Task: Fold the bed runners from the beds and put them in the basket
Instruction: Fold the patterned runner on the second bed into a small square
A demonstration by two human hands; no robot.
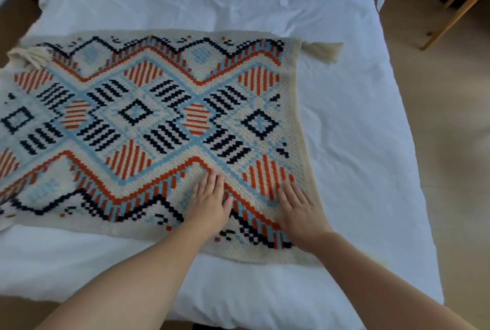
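— Lie of the bed runner?
— Flat across the left and middle of the frame, long axis left to right. Left end cut off by the frame edge; right end squared off short of the bed's right side. Cream tassel on its upper left corner, second tassel sticking out past the upper right one.
— Hands?
— At lower centre, left hand palm down, fingers straight, pressing on the weave. Just beside it, right hand equally flat, near the lower right corner. Nothing gripped by either.
— Underneath and around?
— White, creased bed filling most of the frame. Tan floor down the right side, wooden legs at upper right.
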